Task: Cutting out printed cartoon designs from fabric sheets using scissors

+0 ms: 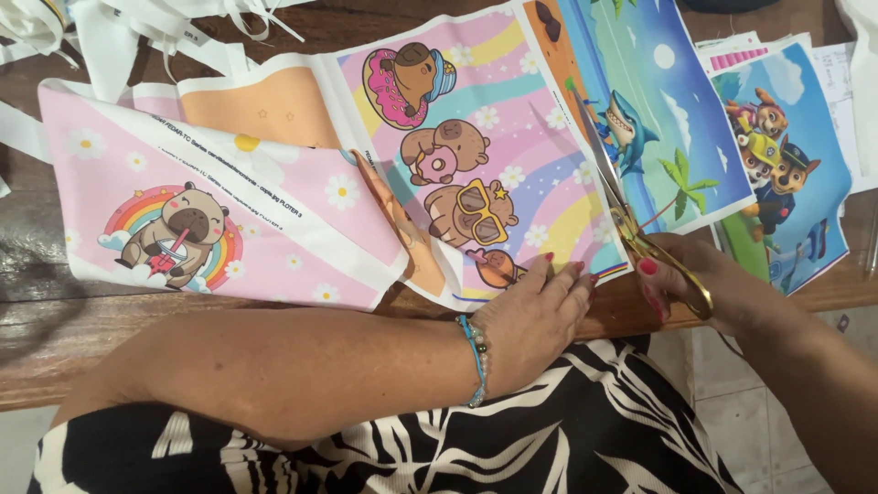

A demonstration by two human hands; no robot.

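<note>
printed fabric (476, 155) on table (55, 320) | scissors (631, 220) right of left hand (530, 316)

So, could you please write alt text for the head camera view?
A right hand cuts printed fabric with gold-handled scissors along the strip between a pink cartoon-animal panel and a blue shark panel, while the left hand presses the cloth onto a wooden table.

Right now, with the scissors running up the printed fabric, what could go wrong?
1. The left hand presses the pink printed panel right beside the scissors held by the right hand; its fingertips could be nicked.
2. The blades follow the seam between that panel and the shark print; drifting would cut into either picture.
3. The folded pink piece overlaps the panel and could tug it askew.
</note>
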